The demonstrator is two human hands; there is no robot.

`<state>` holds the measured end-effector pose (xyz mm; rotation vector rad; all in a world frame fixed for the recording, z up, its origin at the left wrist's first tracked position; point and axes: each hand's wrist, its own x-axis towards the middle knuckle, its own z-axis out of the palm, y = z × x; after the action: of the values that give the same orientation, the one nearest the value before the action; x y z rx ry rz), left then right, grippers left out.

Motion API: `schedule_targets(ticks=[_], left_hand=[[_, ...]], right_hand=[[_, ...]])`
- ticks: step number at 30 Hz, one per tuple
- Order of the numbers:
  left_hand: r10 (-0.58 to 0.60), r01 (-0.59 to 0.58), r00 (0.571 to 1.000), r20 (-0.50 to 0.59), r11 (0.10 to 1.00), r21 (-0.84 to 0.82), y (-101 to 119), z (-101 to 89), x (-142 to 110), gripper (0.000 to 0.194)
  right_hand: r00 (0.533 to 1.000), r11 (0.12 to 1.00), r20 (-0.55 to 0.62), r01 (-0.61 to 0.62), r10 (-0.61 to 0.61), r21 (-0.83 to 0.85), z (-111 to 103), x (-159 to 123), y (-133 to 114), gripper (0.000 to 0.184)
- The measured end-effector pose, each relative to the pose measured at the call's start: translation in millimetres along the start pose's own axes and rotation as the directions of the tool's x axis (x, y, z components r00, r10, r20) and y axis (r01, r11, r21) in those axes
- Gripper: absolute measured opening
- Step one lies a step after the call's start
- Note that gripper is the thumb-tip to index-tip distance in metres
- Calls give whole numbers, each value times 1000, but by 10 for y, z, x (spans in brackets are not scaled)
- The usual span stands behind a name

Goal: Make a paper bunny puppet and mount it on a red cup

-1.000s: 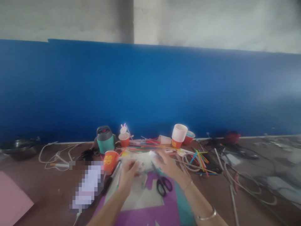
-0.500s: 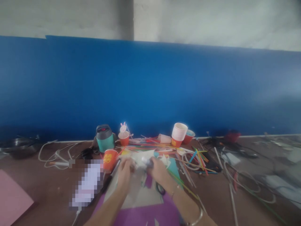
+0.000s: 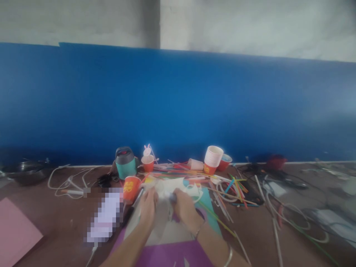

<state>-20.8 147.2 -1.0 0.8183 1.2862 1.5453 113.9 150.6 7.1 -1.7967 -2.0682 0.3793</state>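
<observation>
Right hand (image 3: 183, 207): grip narrow around small bluish-white object (image 3: 172, 197); left hand (image 3: 148, 205): grip, we cannot tell. Step: two-handed handling, we judge; next needs steadiness.

Matt purple paper (image 3: 164, 256), shiny metal bangle (image 3: 230, 256), smooth paper cups (image 3: 213, 157).

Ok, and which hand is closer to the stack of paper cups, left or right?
Right. The right hand is in front of the stack of paper cups, somewhat to its left; the left hand is farther off to the left.
</observation>
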Motion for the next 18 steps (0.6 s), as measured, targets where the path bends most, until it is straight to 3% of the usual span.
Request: schedule_targets(ticks=[3,8,18], left_hand=[[11,-11,1000,-21,1000,3,33,7,-18,40],[-68,70,997,-40,996,51,112,31,-63,41],[-17,23,998,-53,993,112,116,28,-95,42]], right_hand=[[1000,1000,-2,-9,9,-12,26,5,21,25],[1000,1000,10,-24,25,-17,29,25,46,25],[999,999,38,-39,38,2,-77,-13,15,28]])
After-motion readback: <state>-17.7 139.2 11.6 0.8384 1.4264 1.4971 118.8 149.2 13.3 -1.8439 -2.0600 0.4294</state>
